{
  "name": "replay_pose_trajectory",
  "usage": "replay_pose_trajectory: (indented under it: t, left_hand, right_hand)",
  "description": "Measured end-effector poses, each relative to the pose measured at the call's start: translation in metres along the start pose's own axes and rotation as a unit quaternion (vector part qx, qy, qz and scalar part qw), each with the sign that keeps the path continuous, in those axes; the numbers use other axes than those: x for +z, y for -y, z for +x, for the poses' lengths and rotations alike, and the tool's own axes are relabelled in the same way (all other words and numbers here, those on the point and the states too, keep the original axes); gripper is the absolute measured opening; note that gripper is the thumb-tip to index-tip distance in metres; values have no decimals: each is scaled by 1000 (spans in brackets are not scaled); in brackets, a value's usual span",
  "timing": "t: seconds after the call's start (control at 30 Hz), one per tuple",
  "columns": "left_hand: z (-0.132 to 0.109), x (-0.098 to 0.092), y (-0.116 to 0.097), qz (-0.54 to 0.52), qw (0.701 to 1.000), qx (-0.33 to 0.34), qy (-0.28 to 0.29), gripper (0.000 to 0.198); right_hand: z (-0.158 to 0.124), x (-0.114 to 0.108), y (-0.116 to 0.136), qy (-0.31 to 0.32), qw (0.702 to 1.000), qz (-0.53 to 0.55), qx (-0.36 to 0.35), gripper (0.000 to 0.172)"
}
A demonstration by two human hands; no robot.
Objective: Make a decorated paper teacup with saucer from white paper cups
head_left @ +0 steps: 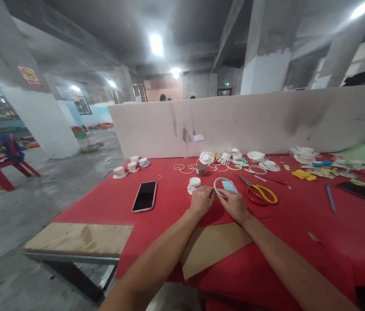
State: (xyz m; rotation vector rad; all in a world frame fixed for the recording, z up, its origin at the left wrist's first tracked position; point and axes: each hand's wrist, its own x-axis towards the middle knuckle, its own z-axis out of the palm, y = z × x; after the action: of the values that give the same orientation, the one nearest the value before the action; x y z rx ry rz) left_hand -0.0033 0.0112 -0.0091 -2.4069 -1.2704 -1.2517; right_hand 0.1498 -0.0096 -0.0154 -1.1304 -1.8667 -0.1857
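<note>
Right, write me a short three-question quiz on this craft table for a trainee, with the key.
1. True or false: the scissors lie on the red cloth, to the right of the right hand.
2. The smartphone lies: A) left of the left hand; B) between the two hands; C) under the scissors.
3. In a few words: what do both hands hold?

Key
1. True.
2. A.
3. A white ring with a light-blue piece inside it.
</note>
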Motion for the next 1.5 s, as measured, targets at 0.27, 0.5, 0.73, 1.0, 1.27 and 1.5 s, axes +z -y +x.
replay_pose_trajectory:
  t: [0.27,0.5,0.73,1.0,1.27,1.5]
  left_hand:
    - [2,-2,-2,5,1000,-3,5,18]
    - [1,-9,-3,56,997,25,47,19]
    - [2,-12,-5,65,995,58,40,22]
    - [1,-9,-2,71,993,62,64,23]
    - [2,-6,-3,62,996,30,60,21]
    - [1,-7,-1,26,998,31,53,17]
  right_hand:
    - [1,1,-3,11,999,29,37,24]
    - [2,-3,-1,21,993,99,67,23]
    - [3,-6,0,24,985,147,88,23]
    - [3,-8,0,30,991,121,51,22]
    - [1,-4,-2,23,996,82,38,24]
    - [1,-8,-2,20,998,54,21,23]
